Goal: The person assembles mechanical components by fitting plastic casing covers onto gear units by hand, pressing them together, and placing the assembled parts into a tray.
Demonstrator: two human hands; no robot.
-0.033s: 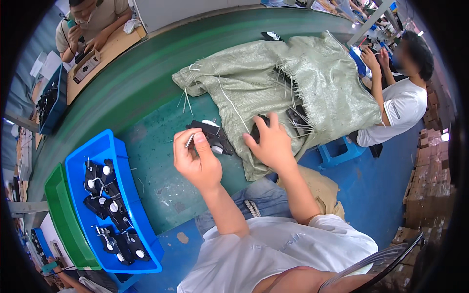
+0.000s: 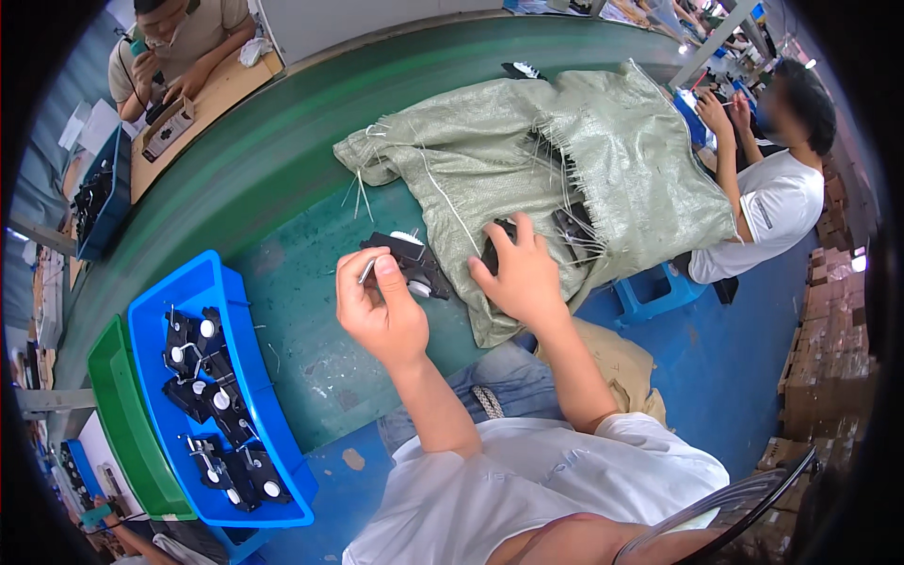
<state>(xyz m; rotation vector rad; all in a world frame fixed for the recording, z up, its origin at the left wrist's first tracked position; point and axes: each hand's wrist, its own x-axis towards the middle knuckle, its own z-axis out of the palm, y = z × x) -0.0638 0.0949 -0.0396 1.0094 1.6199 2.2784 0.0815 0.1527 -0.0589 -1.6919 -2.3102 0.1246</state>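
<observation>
My left hand (image 2: pixel 386 315) is closed, with a small metal pin (image 2: pixel 366 271) pinched between thumb and fingers. Just beyond it, a black plastic part with white wheels (image 2: pixel 414 264) lies on the green table beside a pale green woven sack (image 2: pixel 452 188). My right hand (image 2: pixel 525 278) reaches over the sack's near side. Its thumb and fingers curl round a black part (image 2: pixel 491 252), which the hand mostly covers. Other black parts (image 2: pixel 572 226) show through the sack's frayed opening.
At left stands a blue bin (image 2: pixel 240 377) holding several black parts with white wheels, beside a green bin (image 2: pixel 132 424). A green belt (image 2: pixel 282 141) runs behind the table. One co-worker (image 2: pixel 179 56) sits at far left, another (image 2: pixel 782 198) at right near a blue stool (image 2: pixel 659 294).
</observation>
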